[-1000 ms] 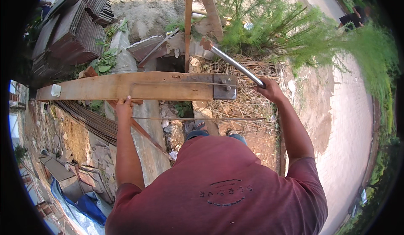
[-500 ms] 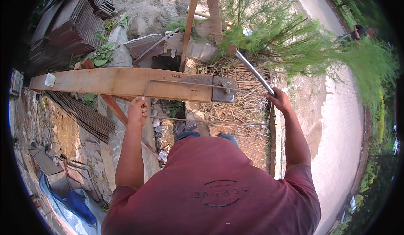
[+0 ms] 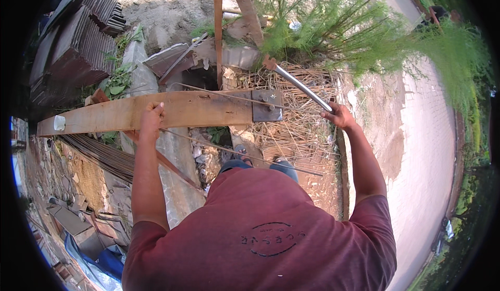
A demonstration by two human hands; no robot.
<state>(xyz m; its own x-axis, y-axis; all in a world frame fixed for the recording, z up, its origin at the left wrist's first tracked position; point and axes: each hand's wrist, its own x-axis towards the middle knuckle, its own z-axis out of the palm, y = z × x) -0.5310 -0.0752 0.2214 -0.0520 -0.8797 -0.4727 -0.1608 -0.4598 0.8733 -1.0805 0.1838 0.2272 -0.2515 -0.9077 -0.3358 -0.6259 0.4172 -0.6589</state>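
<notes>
My left hand [image 3: 152, 119] is closed around the bent side of a thin steel rod [image 3: 224, 147], above the wooden beam [image 3: 187, 109]. The rod is U-shaped, its two long legs running to the right. Its far leg crosses the dark metal plate [image 3: 267, 115] on the beam's right end, close to upright pins [image 3: 271, 107]; whether it touches them I cannot tell. The near leg hangs free over the ground in front of my feet. My right hand [image 3: 338, 116] grips the lower end of a silver bending bar [image 3: 303, 87] with a rusty head, held apart from the plate.
Thin rusty rods [image 3: 299, 85] lie tangled beyond and under the plate. A bundle of straight rods [image 3: 101, 158] sits left of the beam, and stacked roof tiles [image 3: 78, 46] stand far left. Feathery green branches [image 3: 344, 35] hang at the far right, over a paved path [image 3: 427, 150].
My left hand has moved left and away from me with the rod. The rod has tilted, its near leg's free end swinging towards me. My right hand and the bar shifted slightly left.
</notes>
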